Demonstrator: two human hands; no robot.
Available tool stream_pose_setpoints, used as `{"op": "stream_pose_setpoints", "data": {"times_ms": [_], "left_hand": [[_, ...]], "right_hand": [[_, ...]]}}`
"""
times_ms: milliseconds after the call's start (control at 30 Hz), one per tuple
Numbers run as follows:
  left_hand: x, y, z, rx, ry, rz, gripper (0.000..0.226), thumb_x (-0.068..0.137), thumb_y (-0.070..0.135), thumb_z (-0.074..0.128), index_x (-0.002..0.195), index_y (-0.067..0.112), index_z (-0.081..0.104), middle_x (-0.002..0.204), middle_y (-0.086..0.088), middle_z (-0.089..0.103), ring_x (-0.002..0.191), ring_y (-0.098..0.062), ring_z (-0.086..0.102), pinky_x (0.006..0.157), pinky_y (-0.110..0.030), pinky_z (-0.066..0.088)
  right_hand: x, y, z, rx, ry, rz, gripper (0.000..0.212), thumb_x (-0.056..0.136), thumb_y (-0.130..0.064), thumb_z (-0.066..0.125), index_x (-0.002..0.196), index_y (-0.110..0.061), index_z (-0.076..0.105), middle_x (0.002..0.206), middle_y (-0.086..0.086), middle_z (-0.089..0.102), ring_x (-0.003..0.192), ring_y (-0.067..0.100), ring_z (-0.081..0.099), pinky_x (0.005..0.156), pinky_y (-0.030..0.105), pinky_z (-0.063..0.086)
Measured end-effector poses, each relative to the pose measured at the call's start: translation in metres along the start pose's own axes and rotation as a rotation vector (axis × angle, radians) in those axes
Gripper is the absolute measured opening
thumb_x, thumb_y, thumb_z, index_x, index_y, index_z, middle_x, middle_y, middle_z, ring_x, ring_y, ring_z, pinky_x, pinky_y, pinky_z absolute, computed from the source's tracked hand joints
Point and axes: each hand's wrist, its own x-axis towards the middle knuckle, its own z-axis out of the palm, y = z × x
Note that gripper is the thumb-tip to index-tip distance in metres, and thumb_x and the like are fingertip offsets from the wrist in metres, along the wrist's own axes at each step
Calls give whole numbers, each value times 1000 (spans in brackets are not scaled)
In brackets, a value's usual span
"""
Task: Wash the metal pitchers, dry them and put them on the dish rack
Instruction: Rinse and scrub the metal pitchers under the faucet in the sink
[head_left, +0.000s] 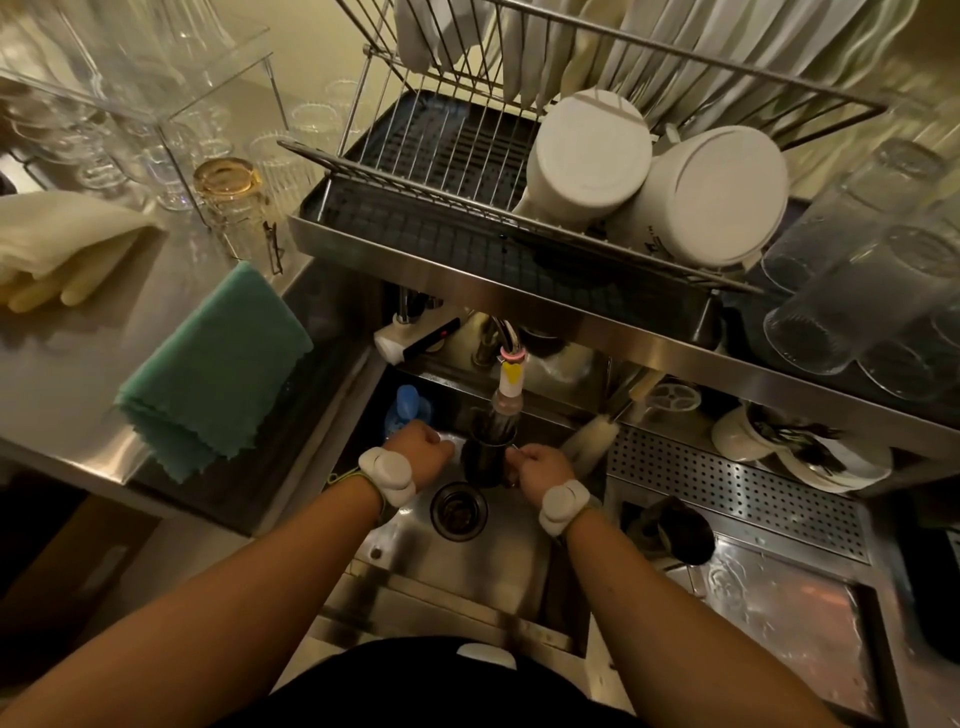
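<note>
Right hand (537, 464) gripping metal pitcher (485, 460) under faucet (508, 384), left hand (422, 453) fisted beside it, above sink (467, 561) drain (459, 511).

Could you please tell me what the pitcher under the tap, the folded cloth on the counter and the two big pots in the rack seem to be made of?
Pitcher: likely dark, dull-sheened metal. Folded cloth: teal fabric, perhaps microfibre, matte with scalloped edges. Pots: glossy off-white, ceramic or plastic; unclear.
</note>
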Motion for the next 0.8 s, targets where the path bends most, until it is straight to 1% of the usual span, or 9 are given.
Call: {"op": "stream_pose_setpoints", "data": {"times_ms": [67,200,367,500,600,667,733,767,800], "left_hand": [[0,0,-1,3,-1,1,24,91,19,57,71,5,55,72,-17,54,70,-25,52,68,-35,41],[-1,1,-1,-8,5,6,24,91,18,57,70,5,55,72,-18,54,71,-26,52,69,-38,43],[-1,1,1,19,17,-3,22,91,20,59,74,5,56,77,-17,58,77,-28,56,84,-46,52],[-1,1,0,17,16,-4,20,90,22,60,78,6,58,79,-17,59,79,-30,58,85,-46,52],[0,1,0,23,22,14,24,91,20,58,73,5,59,74,-19,58,74,-28,57,82,-47,53],[0,1,0,21,26,14,24,92,19,58,72,4,59,73,-19,57,72,-28,56,79,-47,52],[2,0,0,21,23,9,24,92,20,58,73,5,59,73,-19,56,72,-26,55,72,-44,49],[2,0,1,17,19,7,24,92,20,58,73,5,60,74,-18,56,72,-26,54,69,-40,46],[3,-1,1,11,17,4,24,92,21,59,74,5,60,74,-17,56,73,-25,54,68,-36,44]], "right_hand": [[1,1,1,35,11,12,36,97,-33,56,83,-3,68,87,23,70,80,31,62,82,44,53],[-1,1,-1,15,1,18,33,97,-33,55,78,-8,65,81,16,65,77,27,59,76,39,49],[-1,0,-1,53,26,49,33,98,-32,55,81,-6,66,84,20,66,81,32,61,83,46,53],[-4,-5,1,108,44,56,35,98,-32,55,86,-2,67,89,22,70,87,37,66,89,49,52],[-4,-2,0,113,96,101,35,101,-30,51,78,-7,64,87,19,71,92,38,68,89,46,55],[-5,2,-2,141,82,139,36,102,-29,48,85,-3,66,73,11,67,76,29,68,77,38,54],[-9,1,-5,209,71,182,39,104,-25,45,95,5,68,61,1,57,54,10,56,57,22,48],[-11,3,-6,290,78,211,38,105,-22,43,91,5,66,59,1,53,48,8,54,46,16,45],[-12,6,-3,402,51,261,36,105,-18,41,85,2,63,59,5,53,48,11,56,42,17,47]]}}
